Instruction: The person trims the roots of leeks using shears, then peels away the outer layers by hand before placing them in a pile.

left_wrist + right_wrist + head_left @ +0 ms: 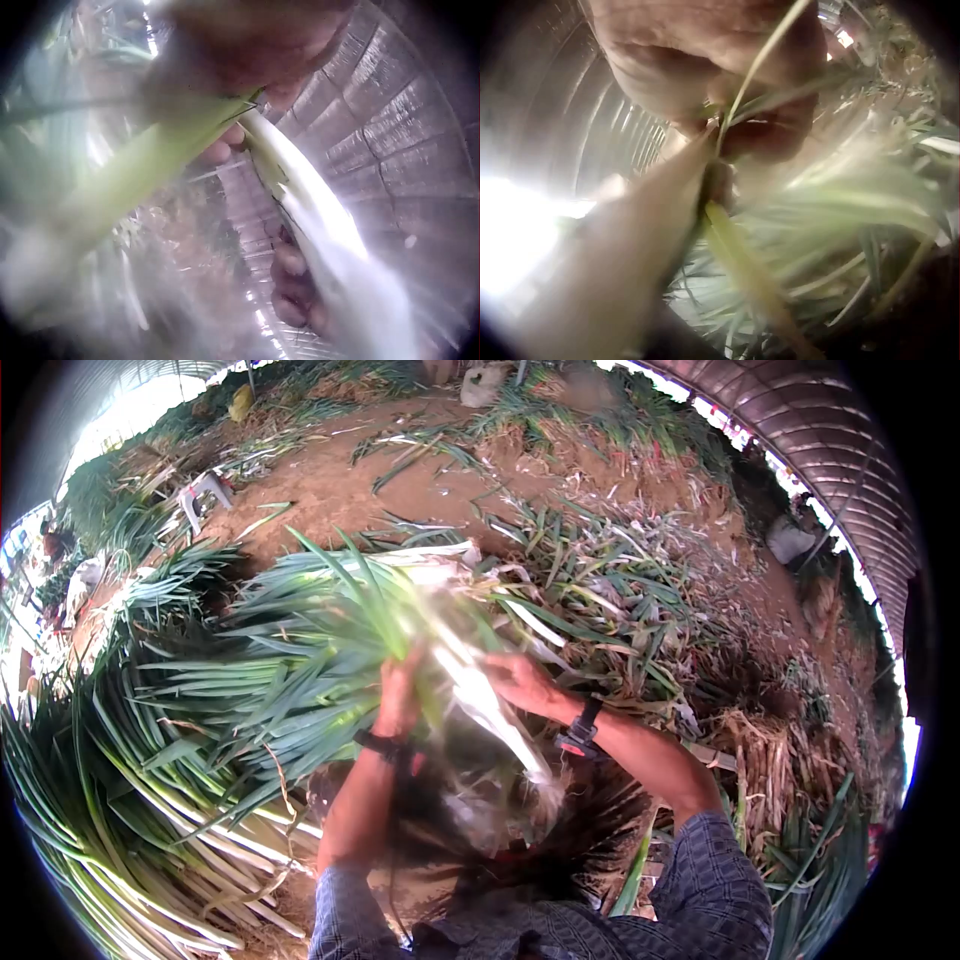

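Both hands hold a big green onion in front of the body, its white stalk slanting down to the roots at the lower right. My left hand grips it where the green leaves begin. In the left wrist view, the left hand wraps the pale green part, and the white stalk runs down past the fingers of the right hand. My right hand is beside the stalk, fingers curled. In the right wrist view, that hand pinches thin leaf strips; a yellowish leaf hangs below.
A large pile of green onions lies to the left and ahead, with more onions at the near left. Stripped leaves are heaped at the right. Farther off, a grey stool stands on bare soil.
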Demonstrator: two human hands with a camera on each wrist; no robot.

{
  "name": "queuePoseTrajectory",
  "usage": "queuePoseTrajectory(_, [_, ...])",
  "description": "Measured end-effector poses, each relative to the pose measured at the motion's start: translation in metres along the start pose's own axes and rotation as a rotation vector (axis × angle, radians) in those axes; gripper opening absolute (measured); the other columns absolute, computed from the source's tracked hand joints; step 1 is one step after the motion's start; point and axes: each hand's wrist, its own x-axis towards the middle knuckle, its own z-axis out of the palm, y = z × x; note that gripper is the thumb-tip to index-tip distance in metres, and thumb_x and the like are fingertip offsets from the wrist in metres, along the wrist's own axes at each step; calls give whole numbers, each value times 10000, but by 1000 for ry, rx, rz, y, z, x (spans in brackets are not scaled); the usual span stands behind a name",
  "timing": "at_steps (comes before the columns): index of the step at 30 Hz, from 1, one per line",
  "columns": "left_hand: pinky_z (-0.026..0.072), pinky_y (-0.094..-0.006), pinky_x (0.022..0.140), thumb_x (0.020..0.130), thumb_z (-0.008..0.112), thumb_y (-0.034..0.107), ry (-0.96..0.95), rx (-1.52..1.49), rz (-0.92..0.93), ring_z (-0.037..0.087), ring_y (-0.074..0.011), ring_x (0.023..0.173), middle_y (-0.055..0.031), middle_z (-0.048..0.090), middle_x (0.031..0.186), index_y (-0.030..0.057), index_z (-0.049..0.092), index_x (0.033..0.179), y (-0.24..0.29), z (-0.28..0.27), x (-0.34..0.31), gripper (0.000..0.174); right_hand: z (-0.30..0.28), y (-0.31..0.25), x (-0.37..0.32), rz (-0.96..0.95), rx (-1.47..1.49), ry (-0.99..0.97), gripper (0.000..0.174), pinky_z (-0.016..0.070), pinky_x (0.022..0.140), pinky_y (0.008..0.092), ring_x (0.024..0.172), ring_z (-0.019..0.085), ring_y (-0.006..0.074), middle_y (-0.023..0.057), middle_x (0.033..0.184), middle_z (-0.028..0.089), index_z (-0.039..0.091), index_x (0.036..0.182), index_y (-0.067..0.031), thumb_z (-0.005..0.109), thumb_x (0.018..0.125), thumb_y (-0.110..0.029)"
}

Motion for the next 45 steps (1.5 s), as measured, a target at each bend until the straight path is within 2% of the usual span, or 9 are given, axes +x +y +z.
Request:
queuePoseTrajectory(9, [511,-309,423,900,658,138,-37,74,54,622,-206,586,-98,654,834,-29,658,1069,-73,-43,19,237,33,31,-25,211,-118,-159,333,474,692,309,806,602,159,125,933,684,642,1220,14,646,948,-177])
queuePoseTrajectory(14, [495,-309,471,847,709,146,-31,108,-34,622,-180,631,-91,676,842,-61,684,1087,-98,-64,10,318,64,61,-36,22,-150,13,385,373,428,263,488,484,91,22,655,617,644,1238,-26,624,989,-319])
queuePoseTrajectory(19, [543,-305,586,858,751,178,-5,18,25,647,-167,696,-61,695,884,5,703,1048,-70,-42,6,261,53,30,-34,190,195,-51,514,539,671,346,789,675,188,125,918,712,598,1289,4,649,970,-396])
queuePoseTrajectory(23, [580,-302,684,859,727,108,-64,-166,-15,669,-152,783,-44,686,932,29,634,1132,-25,0,-12,299,20,-11,-26,545,603,-150,829,409,1120,343,1393,446,313,320,1431,471,387,1459,91,607,959,-532])
queuePoseTrajectory(31, [542,-334,764,943,630,155,57,-172,63,646,-201,861,-74,655,998,-33,603,1182,-2,-33,15,305,25,-1,-76,113,183,-373,321,469,611,202,681,577,73,8,819,647,647,1223,0,609,968,-191])
queuePoseTrajectory(34, [584,-329,772,929,613,196,78,-294,59,679,-170,810,-92,715,950,-47,655,1168,15,-51,21,343,-23,24,-110,189,11,-448,186,456,618,411,639,524,183,113,697,587,620,844,-21,605,960,-166])
queuePoseTrajectory(37, [584,-340,785,918,604,184,129,-292,98,679,-188,794,-96,715,942,-59,649,1172,0,-85,39,355,-124,89,-139,498,-650,-234,160,465,635,448,646,583,349,169,688,603,614,788,-35,626,894,-154])
queuePoseTrajectory(40, [571,-346,767,896,631,184,161,-174,126,675,-208,819,-97,709,980,-33,651,1115,-22,-114,50,310,-170,63,-140,113,-944,88,302,548,688,410,795,679,281,159,1040,671,666,1201,-88,690,906,-150])
queuePoseTrajectory(45, [560,-324,696,871,658,105,173,-27,105,659,-201,744,-87,691,907,2,649,1015,-32,-65,29,178,-74,-5,-90,106,10,87,277,542,566,258,728,669,133,63,896,673,673,1134,-61,720,927,-238])
